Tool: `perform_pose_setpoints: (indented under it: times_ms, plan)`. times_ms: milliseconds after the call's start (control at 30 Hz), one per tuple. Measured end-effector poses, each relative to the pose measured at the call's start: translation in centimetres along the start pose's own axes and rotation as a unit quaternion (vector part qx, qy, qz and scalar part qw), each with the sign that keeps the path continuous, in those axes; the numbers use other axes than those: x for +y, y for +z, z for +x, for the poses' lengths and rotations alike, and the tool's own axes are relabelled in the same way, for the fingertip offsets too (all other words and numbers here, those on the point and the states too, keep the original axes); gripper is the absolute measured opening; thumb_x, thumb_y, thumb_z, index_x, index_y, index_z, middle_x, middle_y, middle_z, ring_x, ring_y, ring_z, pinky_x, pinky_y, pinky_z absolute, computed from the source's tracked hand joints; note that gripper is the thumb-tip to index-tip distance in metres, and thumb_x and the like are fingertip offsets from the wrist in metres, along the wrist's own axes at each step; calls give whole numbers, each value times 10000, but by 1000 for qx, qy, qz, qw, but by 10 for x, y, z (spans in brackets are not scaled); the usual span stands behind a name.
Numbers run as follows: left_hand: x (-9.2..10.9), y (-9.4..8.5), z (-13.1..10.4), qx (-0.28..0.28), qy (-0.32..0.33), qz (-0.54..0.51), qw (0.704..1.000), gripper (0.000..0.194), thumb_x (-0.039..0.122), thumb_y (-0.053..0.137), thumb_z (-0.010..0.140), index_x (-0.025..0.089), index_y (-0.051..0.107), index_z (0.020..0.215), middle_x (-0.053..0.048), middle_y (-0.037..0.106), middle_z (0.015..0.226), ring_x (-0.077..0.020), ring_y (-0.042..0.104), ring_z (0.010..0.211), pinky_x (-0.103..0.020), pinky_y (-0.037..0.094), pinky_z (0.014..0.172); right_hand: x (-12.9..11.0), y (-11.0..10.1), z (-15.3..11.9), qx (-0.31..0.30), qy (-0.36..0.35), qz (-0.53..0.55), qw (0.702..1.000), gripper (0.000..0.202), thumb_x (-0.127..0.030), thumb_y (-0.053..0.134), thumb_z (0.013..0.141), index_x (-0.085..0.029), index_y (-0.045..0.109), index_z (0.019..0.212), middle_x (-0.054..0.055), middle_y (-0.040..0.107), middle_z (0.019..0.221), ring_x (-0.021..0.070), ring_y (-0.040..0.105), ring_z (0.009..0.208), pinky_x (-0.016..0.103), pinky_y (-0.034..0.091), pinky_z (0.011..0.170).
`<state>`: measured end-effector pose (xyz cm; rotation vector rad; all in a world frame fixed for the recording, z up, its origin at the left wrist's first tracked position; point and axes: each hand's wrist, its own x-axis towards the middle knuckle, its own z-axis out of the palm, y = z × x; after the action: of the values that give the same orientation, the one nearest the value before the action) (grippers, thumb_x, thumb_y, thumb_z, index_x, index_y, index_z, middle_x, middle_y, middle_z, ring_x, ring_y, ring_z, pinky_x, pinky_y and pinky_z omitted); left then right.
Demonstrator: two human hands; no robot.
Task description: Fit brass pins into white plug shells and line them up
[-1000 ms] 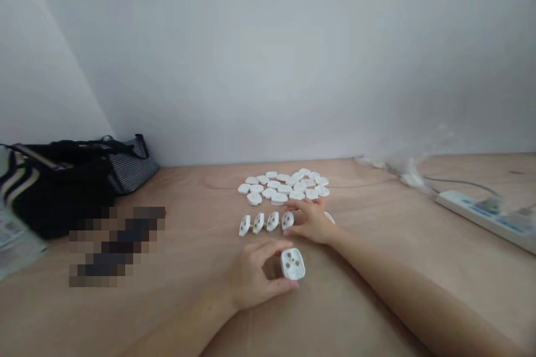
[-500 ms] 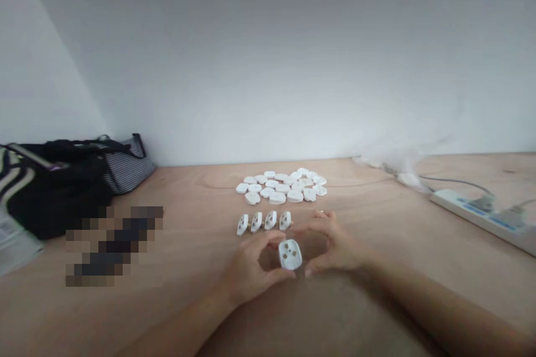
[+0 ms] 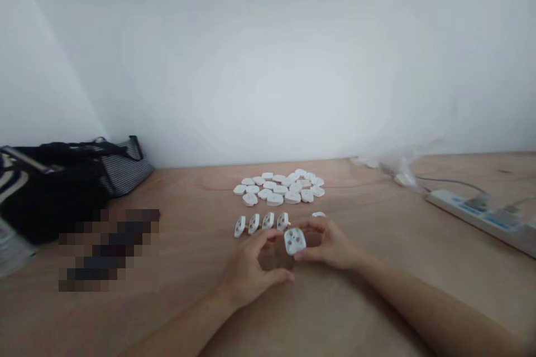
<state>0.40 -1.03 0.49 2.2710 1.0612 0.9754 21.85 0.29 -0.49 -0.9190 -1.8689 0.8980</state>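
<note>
A white plug part [image 3: 295, 241] with metal pieces in its face is held by my right hand [image 3: 326, 242], thumb below it and fingers behind. My left hand [image 3: 253, 268] stands just left of it, thumb and fingers apart, with nothing between them. Beyond my hands, several similar plug parts [image 3: 253, 223] stand on edge in a short row. Farther back lies a cluster of white covers [image 3: 275, 199]. One more white piece [image 3: 319, 215] shows just behind my right hand.
On the wooden table [image 3: 188, 234], a black bag [image 3: 54, 189] and a striped bag [image 3: 125, 167] sit at left, near a pixelated dark object [image 3: 113, 251]. At right lie a white power strip [image 3: 460, 206] with cables and clear plastic [image 3: 404, 170].
The plug part has passed from my left hand to my right hand and moved slightly up and right. My left thumb and fingers have come away from it.
</note>
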Motion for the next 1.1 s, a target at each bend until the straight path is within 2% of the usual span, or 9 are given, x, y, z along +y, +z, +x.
perform_pose_setpoints:
  times_ms: [67,100,200,467,567,733,933,1033,1100]
  plan:
    - [0,-1,1,-23,19,22,999,449,316,777,621,195,585,1009,-48,631,999,-218,589,909,-317,469,805,7,-12,7,46,17,-154,987,388,-392,711,668,-226,638,1011,33,684,984,230,623,897,400,408,874]
    - [-1,-2,1,-36,26,30,999,384,299,759,646,190,600,978,-47,630,980,-213,588,895,-314,468,796,10,-18,11,76,30,-242,967,352,-405,680,692,-238,642,999,29,686,972,241,608,922,439,366,904]
    - [-4,-2,3,-73,28,45,996,307,272,729,680,182,624,955,-54,626,971,-210,583,891,-317,462,797,20,-26,21,88,40,-300,949,372,-417,659,701,-224,641,1019,63,686,944,286,570,960,518,272,914]
    - [-11,-3,3,-112,31,42,992,213,297,679,742,196,690,929,-50,633,951,-188,598,870,-294,459,798,24,-11,28,26,25,-347,937,510,-501,587,742,-305,518,1207,49,644,1086,266,520,1035,463,247,901]
    - [-13,-2,3,-117,32,44,992,168,286,663,759,215,719,899,-53,638,952,-186,605,873,-291,460,803,26,-24,24,19,45,-366,929,676,-592,596,691,-281,454,1274,79,596,1175,292,481,1093,471,247,914]
    - [-18,1,4,-122,29,36,991,134,272,640,781,217,740,850,-59,661,927,-183,620,845,-278,470,775,35,-58,13,-8,94,-411,907,661,-572,619,670,-284,496,1251,107,491,1298,339,404,1166,493,263,913]
    - [-14,2,5,-105,40,20,993,111,224,621,796,180,721,776,-44,681,841,-159,629,769,-239,469,704,38,-62,6,-32,108,-413,904,447,-521,615,702,-299,615,1090,82,561,1192,318,448,1109,486,297,876]
    - [-12,0,4,-79,53,13,995,128,212,586,823,165,692,768,-37,677,789,-150,621,746,-233,462,699,25,-55,1,-9,91,-407,909,463,-537,658,656,-278,632,1039,72,613,1092,308,473,1057,472,292,871]
    - [-10,-1,3,-56,54,16,997,141,203,557,841,163,674,775,-34,672,764,-147,615,731,-230,459,683,12,-46,-4,32,51,-373,926,468,-530,684,635,-264,633,1016,54,640,1043,286,499,1014,443,294,869]
